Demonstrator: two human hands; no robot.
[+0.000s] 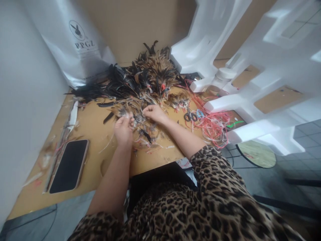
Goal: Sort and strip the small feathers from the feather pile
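Over the middle of the table, my left hand point(123, 130) is closed around a small tuft of brown feathers point(119, 111), which fans out above the fingers. My right hand point(154, 113) is closed in a pinch just to the right, at the edge of the loose brown feathers; what its fingertips hold is too small to make out. Behind both hands rises a big heap of feathers point(160, 67), brown on top, with long black feathers point(117, 80) on its left. Feather scraps point(146, 135) lie below and between the hands.
A dark-screened phone point(70, 165) lies at the table's left. To the right are black-handled scissors point(190, 116), tangled pink strings point(213, 125), a lidded jar point(224, 78) and large white foam pieces point(265, 100). A white printed bag point(82, 43) stands at the back left.
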